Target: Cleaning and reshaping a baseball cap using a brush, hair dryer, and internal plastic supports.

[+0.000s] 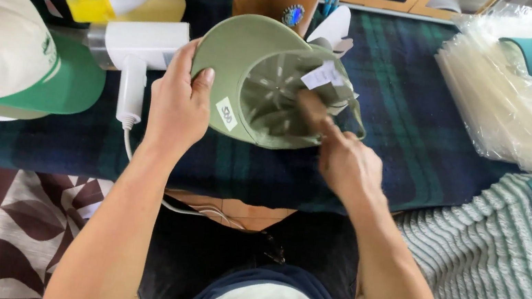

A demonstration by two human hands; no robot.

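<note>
Plaid blanket [409,114] under green cap [235,69], left hand [178,106] on brim, right hand [341,157] inside.

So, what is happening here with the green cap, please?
A person is holding a pale green cap upside down over a dark plaid cloth. The left hand grips the brim, and the right hand reaches inside the crown, near a white paper tag. A white corded device lies just left of the cap. More caps are piled on the left, and a stack of clear plastic bags sits on the right.
</note>
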